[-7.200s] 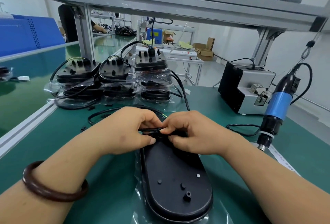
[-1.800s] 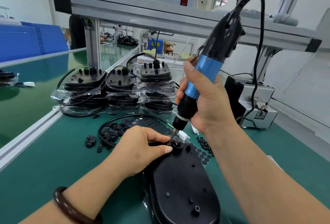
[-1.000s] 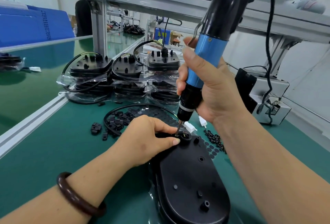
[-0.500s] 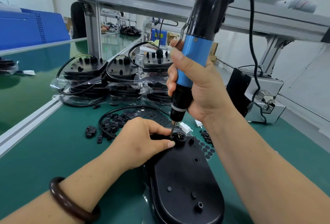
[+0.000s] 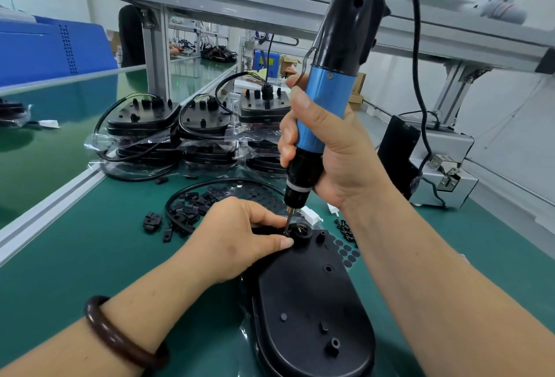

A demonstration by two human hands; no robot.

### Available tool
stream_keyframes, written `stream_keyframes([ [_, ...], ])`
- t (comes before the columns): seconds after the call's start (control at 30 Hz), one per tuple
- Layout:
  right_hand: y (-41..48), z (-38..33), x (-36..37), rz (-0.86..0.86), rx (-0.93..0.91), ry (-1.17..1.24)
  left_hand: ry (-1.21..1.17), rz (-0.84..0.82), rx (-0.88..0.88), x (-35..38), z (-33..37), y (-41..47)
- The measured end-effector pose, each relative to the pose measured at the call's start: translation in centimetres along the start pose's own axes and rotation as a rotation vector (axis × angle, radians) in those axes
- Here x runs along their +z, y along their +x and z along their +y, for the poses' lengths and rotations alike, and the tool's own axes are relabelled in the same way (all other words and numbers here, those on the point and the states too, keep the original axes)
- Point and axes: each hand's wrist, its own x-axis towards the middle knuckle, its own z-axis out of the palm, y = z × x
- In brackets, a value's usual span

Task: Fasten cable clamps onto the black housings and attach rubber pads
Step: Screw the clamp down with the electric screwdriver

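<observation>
Loose clamps lie on the counter, just beyond the left hand. That hand's thumb and forefinger pinch a clamp against the far end of the housing, which lies flat between both forearms. The driver bit touches down beside the left fingertips. The right hand grasps the driver's barrel, which stands near upright. Pads lie below the right wrist, beside the housing.

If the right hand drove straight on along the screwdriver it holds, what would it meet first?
Likely the black housing at its cable entry: the screwdriver in the right hand has its bit there, close beside the left hand.
</observation>
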Motion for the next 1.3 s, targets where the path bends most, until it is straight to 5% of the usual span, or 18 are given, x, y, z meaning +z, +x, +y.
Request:
stream_keyframes([
  [1.3, 0.17, 0.2, -0.49, -0.04, 0.018, 0.01, -0.03, -0.048, 0.026, -0.35, 0.24, -0.04],
])
